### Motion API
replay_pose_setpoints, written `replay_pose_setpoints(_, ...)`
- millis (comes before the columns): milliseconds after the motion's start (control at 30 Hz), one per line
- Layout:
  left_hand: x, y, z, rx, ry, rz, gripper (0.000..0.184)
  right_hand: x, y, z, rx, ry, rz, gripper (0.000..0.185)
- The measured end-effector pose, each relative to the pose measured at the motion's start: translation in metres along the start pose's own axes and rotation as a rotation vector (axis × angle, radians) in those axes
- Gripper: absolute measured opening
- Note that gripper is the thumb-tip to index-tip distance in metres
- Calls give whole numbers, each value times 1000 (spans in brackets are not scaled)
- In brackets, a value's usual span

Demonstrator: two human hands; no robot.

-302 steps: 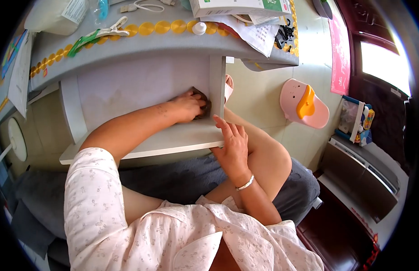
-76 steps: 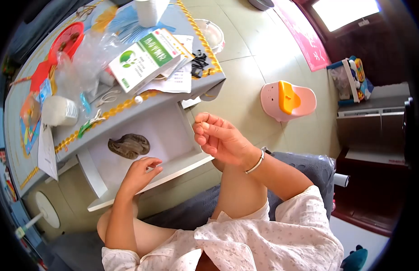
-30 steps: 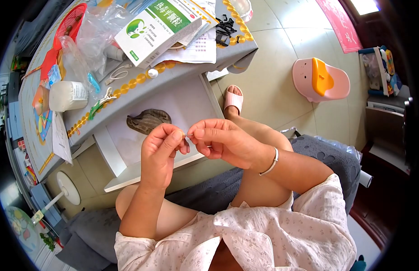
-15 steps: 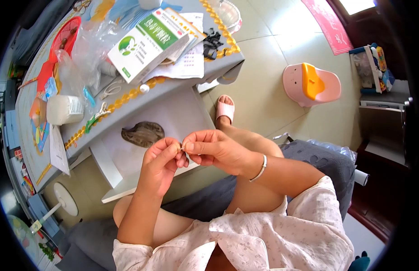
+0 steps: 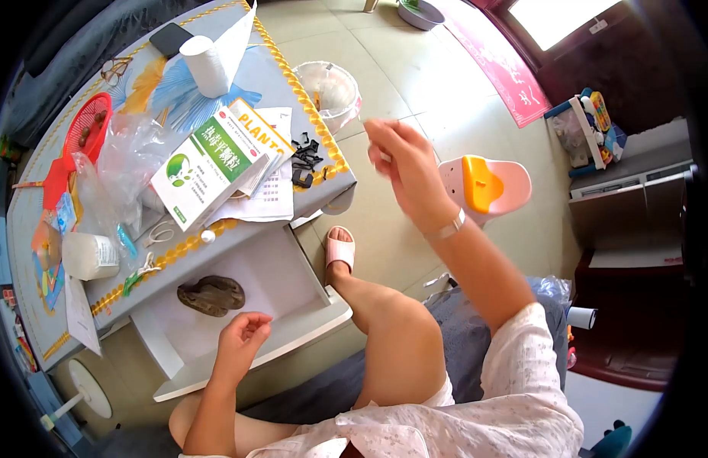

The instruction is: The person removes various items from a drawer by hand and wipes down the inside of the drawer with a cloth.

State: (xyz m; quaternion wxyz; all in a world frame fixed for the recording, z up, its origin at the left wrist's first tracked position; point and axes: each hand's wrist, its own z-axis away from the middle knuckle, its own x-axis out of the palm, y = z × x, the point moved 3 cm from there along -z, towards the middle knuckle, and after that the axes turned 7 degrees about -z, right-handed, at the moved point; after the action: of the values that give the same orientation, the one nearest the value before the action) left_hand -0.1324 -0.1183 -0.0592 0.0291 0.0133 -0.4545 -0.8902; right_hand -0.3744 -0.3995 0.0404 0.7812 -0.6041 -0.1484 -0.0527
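Note:
My right hand (image 5: 406,164) is raised over the floor, between the waste bin and the pink potty, its fingers pinched together; what they hold, if anything, is too small to make out. Over the drawer's front edge hangs my left hand (image 5: 243,343), fingers loosely curled and a little apart, with nothing visible in them. A crumpled brown cloth (image 5: 211,295) lies inside the pulled-out white drawer (image 5: 281,267), just beyond my left hand.
On the table (image 5: 178,263) are a green-and-white box (image 5: 205,172), plastic bags, a red basket (image 5: 87,130), a paper roll (image 5: 205,67) and black clips (image 5: 307,156). A lined waste bin (image 5: 327,88) and a pink potty (image 5: 487,185) stand on the floor.
My hands have separated. The right hand has moved up and outward over the floor, while the left has dropped back to the drawer's front. The view has shifted, showing more table and the bin.

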Motion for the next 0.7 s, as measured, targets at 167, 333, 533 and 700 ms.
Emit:
replay_pose_setpoints(167,-5,2,-3,91,-25,-312,18,-12,43,-147,-147,165,378,21)
replay_pose_setpoints(333,-17,5,-5,82,-46,-417,22,-1,60,-238,-254,248,616,21)
replay_pose_setpoints(533,-22,8,-7,50,-78,-444,24,-7,85,-292,-228,299,304,22)
replay_pose_setpoints(700,-22,9,-6,93,-90,-568,25,-14,89,-279,-219,228,236,25)
